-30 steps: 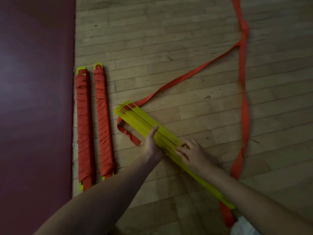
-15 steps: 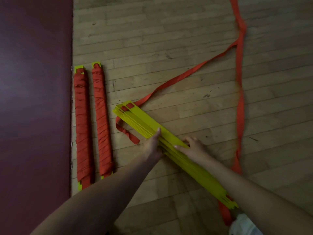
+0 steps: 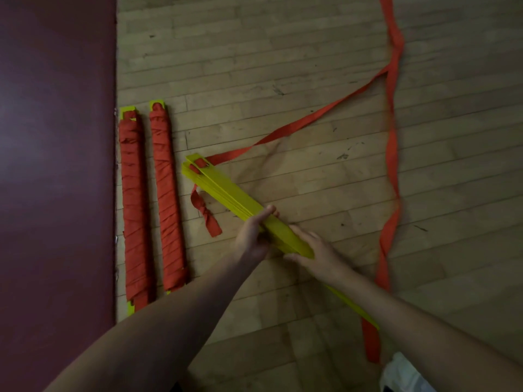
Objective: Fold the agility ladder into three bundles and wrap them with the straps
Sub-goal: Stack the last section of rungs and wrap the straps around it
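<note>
A stack of yellow ladder rungs [image 3: 223, 190] lies diagonally on the wooden floor, squeezed into a tight bundle. My left hand [image 3: 253, 234] grips the stack from its left side, fingers curled over the top. My right hand [image 3: 314, 251] holds the stack just below, fingers wrapped around its lower edge. A long loose red strap [image 3: 392, 154] runs from the stack's far end out to the right and back down to its near end. A short knotted strap end [image 3: 208, 215] lies left of the stack. Two bundles wrapped in red strap [image 3: 133, 205] [image 3: 168, 199] lie side by side at the left.
A dark red mat [image 3: 56, 165] covers the floor along the left, its edge touching the leftmost wrapped bundle. A white shoe tip [image 3: 402, 374] shows at the bottom right. Bare wooden floor [image 3: 254, 66] stretches beyond the stack.
The fanned-out rungs have been pressed together into a narrow stack. My left hand went from lying flat against the rungs to gripping them; my right hand slid down and closed on the stack.
</note>
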Available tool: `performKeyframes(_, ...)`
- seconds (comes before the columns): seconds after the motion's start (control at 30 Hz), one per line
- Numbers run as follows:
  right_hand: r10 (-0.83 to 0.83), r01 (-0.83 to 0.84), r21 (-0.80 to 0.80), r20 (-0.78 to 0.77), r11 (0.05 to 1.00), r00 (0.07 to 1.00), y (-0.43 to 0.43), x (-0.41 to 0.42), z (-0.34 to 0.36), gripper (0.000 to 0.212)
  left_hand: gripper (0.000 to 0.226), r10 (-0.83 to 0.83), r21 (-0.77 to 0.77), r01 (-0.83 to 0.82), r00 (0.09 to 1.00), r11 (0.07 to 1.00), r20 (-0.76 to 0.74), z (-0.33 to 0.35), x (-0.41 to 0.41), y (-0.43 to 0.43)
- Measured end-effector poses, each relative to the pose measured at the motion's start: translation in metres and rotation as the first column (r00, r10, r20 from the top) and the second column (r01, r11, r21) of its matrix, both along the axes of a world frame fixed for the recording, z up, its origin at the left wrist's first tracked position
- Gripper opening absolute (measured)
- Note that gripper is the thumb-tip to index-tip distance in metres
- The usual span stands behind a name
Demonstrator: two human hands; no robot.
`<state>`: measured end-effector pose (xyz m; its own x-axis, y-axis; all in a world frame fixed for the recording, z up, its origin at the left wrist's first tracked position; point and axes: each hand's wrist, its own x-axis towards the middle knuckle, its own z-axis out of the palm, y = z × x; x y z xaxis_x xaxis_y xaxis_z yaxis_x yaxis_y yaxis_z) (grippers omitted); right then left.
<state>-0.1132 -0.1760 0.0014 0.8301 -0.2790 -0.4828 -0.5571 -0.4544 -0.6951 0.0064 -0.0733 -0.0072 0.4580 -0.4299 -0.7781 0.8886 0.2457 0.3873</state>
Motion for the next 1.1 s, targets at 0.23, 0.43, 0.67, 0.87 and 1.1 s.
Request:
performKeyframes(0.23,0.055,-0.053,-0.092,0.019,0.994,0.998,-0.002,0.016,0.021,0.074,0.018,0.009,-0.07,-0.006,0.999,0.998,0.047,0.014,0.012,-0.011)
performKeyframes(0.43,-0.267,0.282,-0.496,0.101,0.821,0.958,-0.041,0.0,0.024,0.045,0.017,0.04,0.048,-0.047,0.991,0.998,0.128,0.023,0.052,-0.017)
performKeyframes(0.67,-0.434,0.301,-0.343,-0.43,0.89,0.792,-0.083,-0.041,0.004,0.073,0.025,0.227,-0.019,-0.226,0.97,0.974,0.085,0.03,0.086,-0.014)
performKeyframes(0.87,-0.577,0.604,0.125,-0.193,0.787,0.793,-0.068,-0.039,0.004,0.022,0.026,0.209,0.037,-0.211,0.977,0.977,0.05,0.025,0.079,-0.016)
performKeyframes(1.1,-0.634,0.641,0.402,-0.171,0.654,0.755,-0.061,-0.018,0.012,0.031,0.028,-0.095,0.167,0.071,0.985,0.983,0.142,0.022,0.067,-0.015)
